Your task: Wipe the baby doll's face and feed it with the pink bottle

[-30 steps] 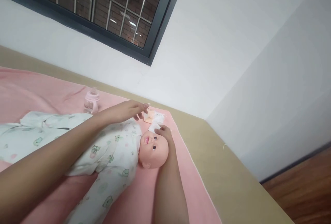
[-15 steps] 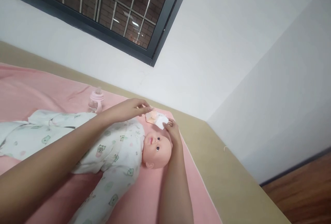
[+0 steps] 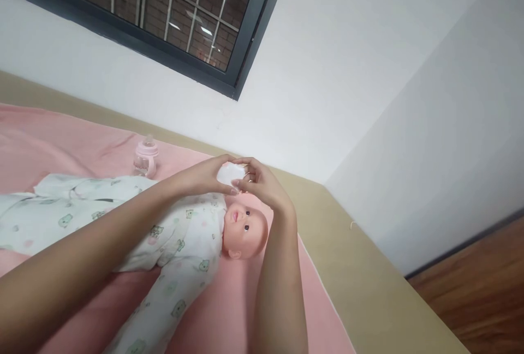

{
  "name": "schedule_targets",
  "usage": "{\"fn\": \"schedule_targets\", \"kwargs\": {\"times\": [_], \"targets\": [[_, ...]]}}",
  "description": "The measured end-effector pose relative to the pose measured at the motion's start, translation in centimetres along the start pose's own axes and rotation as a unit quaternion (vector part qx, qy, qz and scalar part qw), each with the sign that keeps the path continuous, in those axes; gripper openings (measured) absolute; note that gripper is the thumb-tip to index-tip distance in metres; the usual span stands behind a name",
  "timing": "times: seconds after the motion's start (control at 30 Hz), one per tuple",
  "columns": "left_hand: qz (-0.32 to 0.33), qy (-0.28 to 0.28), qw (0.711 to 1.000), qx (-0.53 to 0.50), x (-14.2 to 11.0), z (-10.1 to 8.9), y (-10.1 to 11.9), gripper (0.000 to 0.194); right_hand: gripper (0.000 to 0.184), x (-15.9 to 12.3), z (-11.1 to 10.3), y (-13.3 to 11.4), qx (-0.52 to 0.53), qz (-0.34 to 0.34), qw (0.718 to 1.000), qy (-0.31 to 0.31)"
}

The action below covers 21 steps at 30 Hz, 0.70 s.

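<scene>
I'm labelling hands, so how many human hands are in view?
2: the left hand and the right hand, at opposite sides of a small white item near the doll's head.

Soft, even lt, glare spots in window (image 3: 159, 7), sl. blur.

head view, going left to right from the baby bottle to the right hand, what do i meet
Baby bottle → left hand → white item → right hand
</scene>
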<state>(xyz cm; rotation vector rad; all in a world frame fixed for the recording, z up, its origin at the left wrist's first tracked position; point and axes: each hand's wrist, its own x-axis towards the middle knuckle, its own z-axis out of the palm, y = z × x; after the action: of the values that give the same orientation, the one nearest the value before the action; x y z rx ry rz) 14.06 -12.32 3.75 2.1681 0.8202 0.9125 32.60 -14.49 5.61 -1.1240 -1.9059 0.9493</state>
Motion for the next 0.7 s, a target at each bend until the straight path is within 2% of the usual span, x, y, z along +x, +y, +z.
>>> {"fn": "schedule_targets", "kwargs": {"times": [0.17,0.23,0.3,0.4,0.5,0.7], "targets": [[0.006,0.000,1.000,-0.009,0.2,-0.2,-0.3,0.064,0.039,-0.3,-0.3,-0.3,0.048,-0.018,0.999,-0.005],[0.002,-0.015,1.000,0.003,0.2,-0.3,-0.4,0.055,0.041,-0.5,-1.0,0.2,0.071,-0.024,0.997,0.023],[-0.008,-0.045,0.999,0.017,0.2,-0.3,-0.3,0.037,0.044,-0.5,-1.9,1.2,0.097,-0.023,0.994,0.055],[-0.028,-0.098,0.995,0.005,0.1,-0.1,-0.2,0.020,0.050,-0.2,-3.1,3.8,0.149,-0.009,0.983,0.102],[-0.043,-0.130,0.990,-0.020,0.2,0.4,-0.5,0.017,0.053,0.3,-3.5,7.3,0.207,0.027,0.969,0.133],[-0.057,-0.157,0.986,0.024,0.1,1.4,-0.8,0.024,0.047,0.6,-1.7,14.0,0.287,0.124,0.936,0.160]]}}
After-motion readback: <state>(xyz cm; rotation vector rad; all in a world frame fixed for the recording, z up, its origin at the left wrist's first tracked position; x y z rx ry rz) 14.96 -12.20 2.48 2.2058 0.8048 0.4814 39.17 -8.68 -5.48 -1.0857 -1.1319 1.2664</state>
